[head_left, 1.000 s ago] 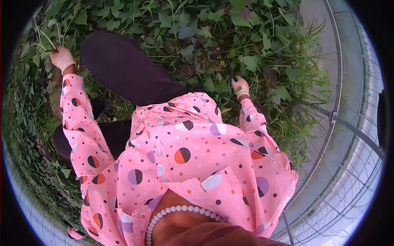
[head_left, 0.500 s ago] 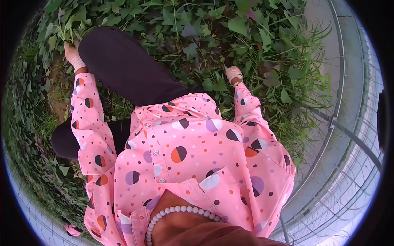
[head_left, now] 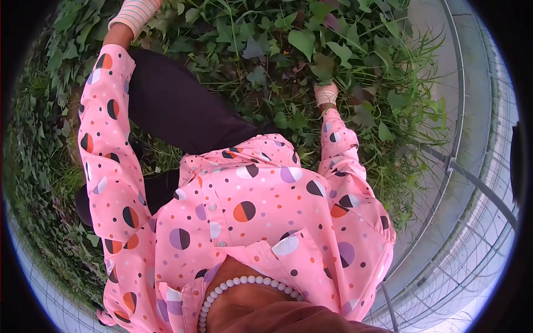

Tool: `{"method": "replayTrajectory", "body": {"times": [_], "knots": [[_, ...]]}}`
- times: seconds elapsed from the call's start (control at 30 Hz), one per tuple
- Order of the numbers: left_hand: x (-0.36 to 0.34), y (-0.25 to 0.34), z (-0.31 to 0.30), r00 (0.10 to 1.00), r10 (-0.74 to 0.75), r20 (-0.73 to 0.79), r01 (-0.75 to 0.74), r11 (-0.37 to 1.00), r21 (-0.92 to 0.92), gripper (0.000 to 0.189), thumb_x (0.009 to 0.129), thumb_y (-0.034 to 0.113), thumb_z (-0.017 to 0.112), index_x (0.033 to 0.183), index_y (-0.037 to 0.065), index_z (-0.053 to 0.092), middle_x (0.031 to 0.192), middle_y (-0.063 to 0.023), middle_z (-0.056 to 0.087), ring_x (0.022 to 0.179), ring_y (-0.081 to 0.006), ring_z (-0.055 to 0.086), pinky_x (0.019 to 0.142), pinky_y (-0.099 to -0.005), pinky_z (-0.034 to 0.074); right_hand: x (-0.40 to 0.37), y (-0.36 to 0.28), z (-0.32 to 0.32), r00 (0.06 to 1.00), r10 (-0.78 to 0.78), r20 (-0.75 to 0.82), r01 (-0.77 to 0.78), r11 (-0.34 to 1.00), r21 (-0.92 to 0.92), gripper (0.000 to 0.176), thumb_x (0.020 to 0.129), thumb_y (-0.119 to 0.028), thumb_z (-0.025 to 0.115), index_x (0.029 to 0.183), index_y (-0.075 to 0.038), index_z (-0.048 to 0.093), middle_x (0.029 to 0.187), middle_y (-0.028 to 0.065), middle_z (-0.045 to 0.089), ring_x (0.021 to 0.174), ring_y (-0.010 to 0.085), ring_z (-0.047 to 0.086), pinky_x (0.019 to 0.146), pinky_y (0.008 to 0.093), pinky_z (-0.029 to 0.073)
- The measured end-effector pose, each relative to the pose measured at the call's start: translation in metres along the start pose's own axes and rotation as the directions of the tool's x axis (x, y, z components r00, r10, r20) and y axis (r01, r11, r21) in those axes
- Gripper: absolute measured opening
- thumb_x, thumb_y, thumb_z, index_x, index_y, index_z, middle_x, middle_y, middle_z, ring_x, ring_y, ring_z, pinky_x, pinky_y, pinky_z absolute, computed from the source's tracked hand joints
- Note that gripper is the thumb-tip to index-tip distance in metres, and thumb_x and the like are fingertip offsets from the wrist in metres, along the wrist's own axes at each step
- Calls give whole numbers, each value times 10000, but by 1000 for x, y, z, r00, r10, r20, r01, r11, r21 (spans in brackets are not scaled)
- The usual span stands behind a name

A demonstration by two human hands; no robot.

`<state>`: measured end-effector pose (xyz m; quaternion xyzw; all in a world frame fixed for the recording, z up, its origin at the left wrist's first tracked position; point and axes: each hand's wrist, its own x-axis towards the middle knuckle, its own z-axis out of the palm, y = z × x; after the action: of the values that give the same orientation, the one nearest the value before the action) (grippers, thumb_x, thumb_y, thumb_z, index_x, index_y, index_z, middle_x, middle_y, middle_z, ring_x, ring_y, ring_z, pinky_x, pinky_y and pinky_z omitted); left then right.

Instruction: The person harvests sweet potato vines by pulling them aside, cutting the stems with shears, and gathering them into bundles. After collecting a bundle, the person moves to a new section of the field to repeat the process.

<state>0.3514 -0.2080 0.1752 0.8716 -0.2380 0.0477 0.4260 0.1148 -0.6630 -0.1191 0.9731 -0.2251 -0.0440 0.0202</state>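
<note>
My left hand (head_left: 137, 12), in a pale striped glove, reaches to the top edge of the view beside the broad green leaves. Its fingers run out of the picture, so I cannot see whether it holds anything. My right hand (head_left: 326, 93), in a similar glove, is down among the leafy vines (head_left: 300, 44) to the right of my knee. Leaves hide its fingers and whatever they touch. A dark, broad leaf (head_left: 322, 66) hangs just above this hand.
My dark-trousered leg (head_left: 177, 100) is bent over the plants, between my two arms. Tall grass (head_left: 411, 105) edges the bed on the right, beside a concrete strip (head_left: 425, 72) and a metal pipe frame (head_left: 477, 186) with netting. Dense foliage spreads along the left.
My left hand has moved up and away from low beside my knee, where it was at a clump of green stems. My right hand has shifted slightly right, deeper under leaves.
</note>
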Motion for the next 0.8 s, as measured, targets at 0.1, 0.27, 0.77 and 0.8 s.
{"method": "replayTrajectory", "body": {"times": [0.1, 0.27, 0.77, 0.8], "knots": [[-2, 24, 26, 939, -288, 189, 270, 956, 117, 310, 895, 83, 480, 1185, 38, 579, 833, -172, 671, 746, -284, 649, 689, -360, 506, 32, -9, -1, 933, -104, 344, 159, 978, -136, 252, 811, -283, 585, 915, -86, 702, 929, 168, 690, 859, 346, 668, 706, 436, 533], [-13, -33, 30, 990, -93, 107, 55, 947, 317, 325, 882, 165, 508, 1164, 18, 577, 959, -254, 644, 931, -404, 613, 804, -431, 487, 62, -11, 0, 885, -130, 447, 263, 932, -249, 269, 791, -224, 616, 1020, -90, 664, 1021, 172, 677, 956, 341, 652, 811, 420, 526], [-51, -4, 77, 975, -181, 128, 213, 603, -769, 436, 962, 213, 565, 1367, 85, 468, 1270, -35, 569, 1122, -119, 524, 976, -265, 408, -46, -156, -319, 961, -153, -232, 245, 68, 967, 202, 826, -135, 717, 967, -3, 657, 803, 13, 671, 652, 58, 562, 559, 227, 435], [-55, 3, 79, 980, -139, 142, 195, 535, -822, 445, 966, 223, 560, 1378, 94, 456, 1280, -29, 560, 1142, -119, 518, 986, -269, 406, -38, -178, -315, 955, -182, -232, 229, -41, 973, 211, 825, -134, 716, 985, -8, 660, 801, 22, 671, 644, 54, 558, 553, 227, 431]]}}
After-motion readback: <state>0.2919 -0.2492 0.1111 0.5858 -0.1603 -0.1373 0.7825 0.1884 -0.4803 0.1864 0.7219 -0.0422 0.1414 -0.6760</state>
